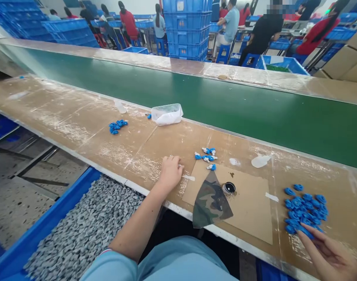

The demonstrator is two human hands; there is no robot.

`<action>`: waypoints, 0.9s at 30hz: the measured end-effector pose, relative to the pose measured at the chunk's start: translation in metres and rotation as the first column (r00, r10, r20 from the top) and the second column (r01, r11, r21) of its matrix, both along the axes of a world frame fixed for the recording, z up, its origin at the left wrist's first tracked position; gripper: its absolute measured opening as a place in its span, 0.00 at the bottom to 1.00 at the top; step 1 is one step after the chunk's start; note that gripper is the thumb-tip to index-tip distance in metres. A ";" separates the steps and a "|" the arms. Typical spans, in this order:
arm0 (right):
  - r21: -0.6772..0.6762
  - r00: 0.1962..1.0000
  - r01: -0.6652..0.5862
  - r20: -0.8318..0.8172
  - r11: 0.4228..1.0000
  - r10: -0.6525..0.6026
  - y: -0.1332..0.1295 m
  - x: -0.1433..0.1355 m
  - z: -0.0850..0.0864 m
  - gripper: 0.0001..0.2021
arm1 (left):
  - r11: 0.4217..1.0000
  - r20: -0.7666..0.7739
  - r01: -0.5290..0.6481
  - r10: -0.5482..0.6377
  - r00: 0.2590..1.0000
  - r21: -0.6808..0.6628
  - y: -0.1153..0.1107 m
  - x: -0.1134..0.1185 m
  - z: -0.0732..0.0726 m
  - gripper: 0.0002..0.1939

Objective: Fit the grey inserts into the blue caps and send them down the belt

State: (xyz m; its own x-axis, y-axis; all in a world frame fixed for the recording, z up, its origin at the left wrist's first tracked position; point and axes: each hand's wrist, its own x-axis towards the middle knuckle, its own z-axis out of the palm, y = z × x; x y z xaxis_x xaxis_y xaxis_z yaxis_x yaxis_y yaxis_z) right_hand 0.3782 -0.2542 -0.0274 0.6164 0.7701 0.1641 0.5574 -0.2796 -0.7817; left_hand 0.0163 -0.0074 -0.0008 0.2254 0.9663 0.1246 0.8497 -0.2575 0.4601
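My right hand (331,249) is at the near edge of a pile of small blue plastic parts (306,208), with thumb and forefinger closed on one blue part (306,231). My left hand (171,173) rests over the tabletop left of a cardboard sheet (251,207), its fingers curled together. Something small and pale shows at its fingertips, too small to name. Beyond the sheet's top edge sit several blue parts with white pieces fitted to them (206,158). A small round pot of black liquid (229,188) stands on the sheet beside a camouflage cloth (210,203).
A blue crate of grey parts (87,230) stands below the table on the left. A clear plastic tub (167,114), another blue pile (117,126) and a whitish scoop-like piece (260,160) lie on the table. Behind runs a green conveyor belt (196,97); people sit farther back.
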 end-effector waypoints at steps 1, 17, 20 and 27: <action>0.005 1.000 0.005 -0.006 1.000 -0.005 0.008 -0.010 0.006 0.18 | 1.000 -0.072 0.006 -0.006 0.997 -0.010 0.000 -0.004 -0.002 0.05; 0.022 0.844 -0.472 0.298 0.881 0.445 0.110 -0.110 0.038 0.09 | 0.828 0.793 0.341 0.187 0.579 -0.445 -0.050 0.033 -0.007 0.14; -0.026 0.819 -0.491 0.327 0.871 0.471 0.111 -0.106 0.039 0.09 | 0.727 0.816 0.441 0.288 0.500 -0.527 -0.064 0.046 -0.010 0.16; -0.013 0.856 -0.434 0.306 0.901 0.417 0.105 -0.106 0.040 0.08 | 0.678 0.835 0.496 0.368 0.409 -0.542 -0.077 0.061 -0.015 0.16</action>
State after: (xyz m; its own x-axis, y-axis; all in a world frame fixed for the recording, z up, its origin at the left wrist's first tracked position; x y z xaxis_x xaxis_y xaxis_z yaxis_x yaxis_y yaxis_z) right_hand 0.2722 -0.1493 0.0123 0.1468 0.9309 0.3345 0.8182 0.0758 -0.5699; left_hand 0.0768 -0.0846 -0.0163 0.4763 0.8176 -0.3236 -0.1324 0.4305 0.8928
